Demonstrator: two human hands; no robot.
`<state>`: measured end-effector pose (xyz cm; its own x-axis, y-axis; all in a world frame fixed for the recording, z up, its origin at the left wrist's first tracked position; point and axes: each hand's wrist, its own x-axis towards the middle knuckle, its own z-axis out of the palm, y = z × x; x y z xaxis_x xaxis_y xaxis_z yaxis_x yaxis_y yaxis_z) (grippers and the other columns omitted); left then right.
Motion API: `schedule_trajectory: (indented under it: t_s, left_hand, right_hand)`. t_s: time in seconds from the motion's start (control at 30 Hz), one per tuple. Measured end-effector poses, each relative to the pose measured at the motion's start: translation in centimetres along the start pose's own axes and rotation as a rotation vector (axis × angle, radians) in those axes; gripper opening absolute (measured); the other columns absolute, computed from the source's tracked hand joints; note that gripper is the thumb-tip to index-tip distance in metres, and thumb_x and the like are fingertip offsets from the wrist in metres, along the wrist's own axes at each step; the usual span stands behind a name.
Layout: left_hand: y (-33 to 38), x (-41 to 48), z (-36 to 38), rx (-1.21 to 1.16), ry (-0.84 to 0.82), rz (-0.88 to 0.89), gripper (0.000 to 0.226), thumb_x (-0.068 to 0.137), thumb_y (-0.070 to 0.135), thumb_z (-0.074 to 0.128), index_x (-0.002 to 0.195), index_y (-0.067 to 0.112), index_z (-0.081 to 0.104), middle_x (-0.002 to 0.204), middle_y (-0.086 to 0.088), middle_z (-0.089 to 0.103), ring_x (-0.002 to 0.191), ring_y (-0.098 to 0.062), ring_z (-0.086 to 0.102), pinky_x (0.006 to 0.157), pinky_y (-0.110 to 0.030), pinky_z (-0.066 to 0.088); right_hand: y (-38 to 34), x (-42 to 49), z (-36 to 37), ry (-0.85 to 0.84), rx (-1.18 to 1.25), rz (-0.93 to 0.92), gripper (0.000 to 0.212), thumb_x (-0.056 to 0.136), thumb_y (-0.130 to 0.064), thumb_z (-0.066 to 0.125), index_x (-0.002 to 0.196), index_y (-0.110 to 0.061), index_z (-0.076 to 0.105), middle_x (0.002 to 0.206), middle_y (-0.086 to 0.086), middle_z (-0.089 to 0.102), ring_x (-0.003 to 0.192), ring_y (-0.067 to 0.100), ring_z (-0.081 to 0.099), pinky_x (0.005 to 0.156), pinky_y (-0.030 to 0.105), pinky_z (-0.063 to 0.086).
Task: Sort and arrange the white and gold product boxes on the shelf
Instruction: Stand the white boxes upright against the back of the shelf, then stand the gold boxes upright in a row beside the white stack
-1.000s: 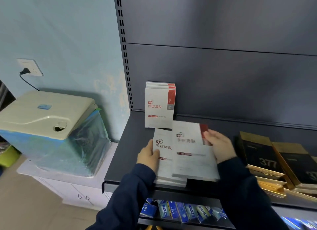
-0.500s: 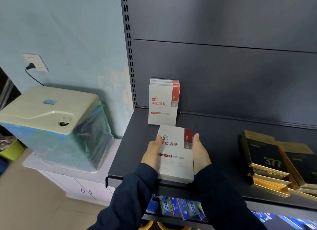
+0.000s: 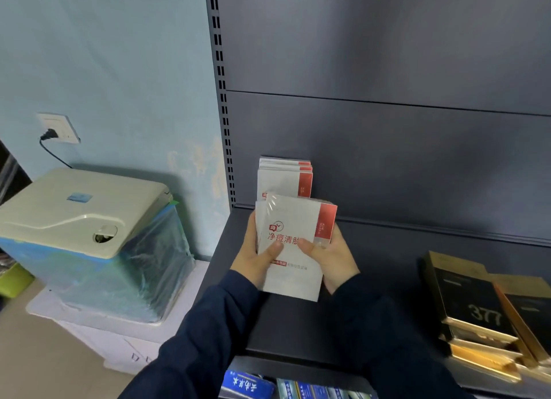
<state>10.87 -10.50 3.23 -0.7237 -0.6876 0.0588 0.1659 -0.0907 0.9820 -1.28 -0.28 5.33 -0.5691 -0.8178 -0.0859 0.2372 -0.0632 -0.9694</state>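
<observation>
Dark shelf (image 3: 387, 279), pale blue wall (image 3: 119, 56) to its left. Your left hand (image 3: 253, 258) and right hand (image 3: 334, 258) grip the white boxes (image 3: 295, 217), now raised off the shelf.

My left hand (image 3: 253, 264) & right hand (image 3: 334, 258) grip a small stack of white boxes (image 3: 293, 249), thumbs on the front, over the shelf (image 3: 387, 279). More upright white boxes (image 3: 283, 178) stand just behind, at the back panel (image 3: 417, 175). The gold boxes (image 3: 468, 303) lie far right, well apart.
</observation>
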Motion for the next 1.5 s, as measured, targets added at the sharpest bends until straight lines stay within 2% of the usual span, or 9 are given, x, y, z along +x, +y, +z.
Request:
schedule_trajectory:
  t_s: [0.2, 0.47, 0.57, 0.67, 0.83, 0.97, 1.1, 1.23, 1.5]
  left_hand:
    - [1.1, 3.7, -1.1, 0.248, -0.006, 0.113, 0.070, 0.081, 0.030, 0.064, 0.132, 0.056, 0.024, 0.128, -0.001, 0.054, 0.118, -0.020, 0.055, 0.096, -0.048, 0.049]
    - [-0.8, 5.9, -1.2, 0.210, 0.131, 0.085, 0.093, 0.068, 0.067, 0.060, 0.144, 0.033, 0.020, 0.154, -0.008, 0.018, 0.143, -0.025, 0.019, 0.114, -0.055, 0.023]
    - [-0.4, 6.0, -1.2, -0.093, 0.101, -0.040, 0.100, 0.064, 0.070, 0.062, 0.145, 0.023, 0.025, 0.142, -0.015, 0.044, 0.123, -0.029, 0.052, 0.095, -0.047, 0.050]
    - [-0.5, 6.6, -1.2, -0.256, 0.091, -0.158, 0.073, 0.086, 0.059, 0.029, 0.140, 0.011, 0.037, 0.117, -0.011, 0.061, 0.090, -0.021, 0.068, 0.064, -0.029, 0.059]
    - [-0.4, 7.5, -1.5, -0.299, 0.148, -0.196, 0.049, 0.098, 0.045, 0.017, 0.120, 0.018, 0.051, 0.081, -0.001, 0.073, 0.066, -0.015, 0.072, 0.051, -0.025, 0.057]
    - [0.9, 6.2, -1.0, -0.299, 0.159, -0.193, 0.049, 0.095, 0.051, 0.026, 0.104, 0.022, 0.064, 0.087, -0.003, 0.075, 0.073, -0.017, 0.073, 0.058, -0.029, 0.058]
    - [1.6, 3.8, -1.4, 0.100, 0.366, 0.193, 0.033, 0.096, 0.024, 0.032, 0.123, 0.033, 0.049, 0.126, 0.031, 0.052, 0.119, 0.013, 0.044, 0.103, -0.018, 0.035]
    - [2.3, 0.9, 0.4, 0.339, 0.583, 0.544, 0.041, 0.079, 0.024, 0.037, 0.119, 0.022, 0.046, 0.114, 0.020, 0.045, 0.106, 0.006, 0.045, 0.095, -0.020, 0.038]
    - [2.3, -1.4, 11.4, 0.163, 0.009, 0.230, 0.031, 0.094, 0.001, 0.039, 0.087, 0.026, 0.057, 0.073, 0.006, 0.055, 0.066, -0.002, 0.051, 0.066, -0.015, 0.043]
  right_hand:
    - [1.2, 3.5, 0.2, 0.108, -0.070, -0.123, 0.064, 0.073, -0.005, 0.077, 0.122, -0.032, 0.048, 0.121, 0.005, 0.063, 0.108, 0.022, 0.064, 0.088, 0.050, 0.054]
    - [1.9, 6.4, 0.6, -0.020, -0.244, -0.136, 0.099, 0.071, -0.008, 0.079, 0.145, -0.037, 0.020, 0.130, -0.004, 0.058, 0.117, 0.013, 0.058, 0.095, 0.041, 0.052]
    - [1.7, 7.1, 0.8, -0.014, -0.248, -0.121, 0.094, 0.070, -0.009, 0.080, 0.144, -0.033, 0.026, 0.123, -0.005, 0.063, 0.113, 0.013, 0.061, 0.093, 0.038, 0.053]
    - [1.7, 7.2, 1.2, -0.019, -0.208, -0.122, 0.078, 0.074, -0.002, 0.076, 0.138, -0.026, 0.037, 0.118, -0.006, 0.065, 0.107, 0.009, 0.064, 0.088, 0.031, 0.055]
    - [2.0, 7.5, 1.6, -0.004, -0.188, -0.128, 0.078, 0.074, -0.001, 0.076, 0.138, -0.024, 0.038, 0.116, -0.008, 0.065, 0.102, 0.004, 0.065, 0.080, 0.022, 0.056]
    - [2.0, 7.0, 1.4, -0.004, -0.176, -0.061, 0.093, 0.073, -0.011, 0.078, 0.147, -0.028, 0.023, 0.122, -0.007, 0.063, 0.106, 0.008, 0.064, 0.085, 0.028, 0.056]
    - [0.8, 5.3, 0.6, 0.041, -0.076, 0.016, 0.100, 0.080, -0.014, 0.072, 0.151, -0.033, 0.004, 0.132, -0.023, 0.044, 0.097, -0.006, 0.055, 0.068, 0.013, 0.053]
    - [-1.0, 3.2, 0.4, 0.098, -0.113, 0.001, 0.097, 0.083, -0.022, 0.069, 0.151, -0.032, 0.001, 0.158, -0.008, 0.013, 0.128, 0.000, 0.026, 0.095, 0.018, 0.032]
    - [-6.0, -0.4, -2.4, 0.317, -0.121, -0.058, 0.080, 0.091, -0.033, 0.058, 0.151, -0.028, 0.006, 0.159, -0.004, 0.012, 0.144, 0.017, 0.020, 0.111, 0.030, 0.023]
